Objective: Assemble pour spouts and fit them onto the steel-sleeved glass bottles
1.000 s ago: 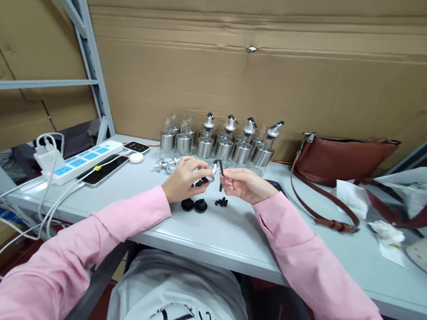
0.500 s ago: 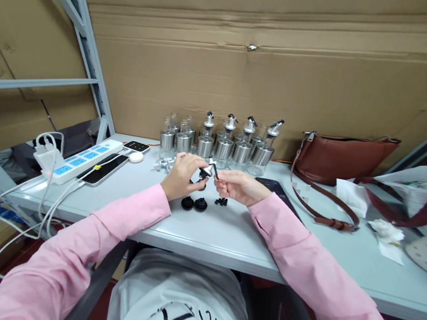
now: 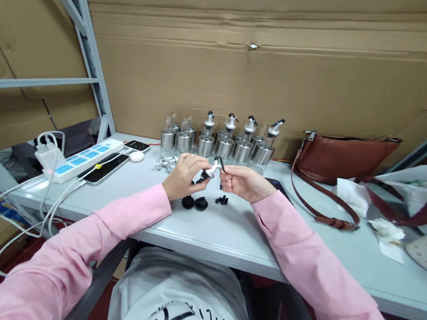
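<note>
My left hand (image 3: 186,176) is closed around a silver-and-black pourer spout (image 3: 209,172) above the table. Between the thumb and fingers of my right hand (image 3: 244,183) is a small black lever (image 3: 221,163), its tip at the spout's upper end. Whether the two parts are joined, I cannot tell. Below my left hand lie two round black stoppers (image 3: 201,203). A cluster of small black caps (image 3: 222,200) rests beneath my right hand. Loose silver spout parts (image 3: 165,162) lie left of my left hand, partly hidden by it.
Several glass bottles with steel sleeves (image 3: 224,148) stand along the cardboard, some topped with spouts. A power strip (image 3: 88,160) with cables and a phone (image 3: 104,168) are at the left. On the right are a brown handbag (image 3: 344,159) and crumpled tissue (image 3: 386,231).
The spout in my left hand has tilted and shifted slightly right. My right hand has moved a little right and up, bringing the black lever to the spout's top.
</note>
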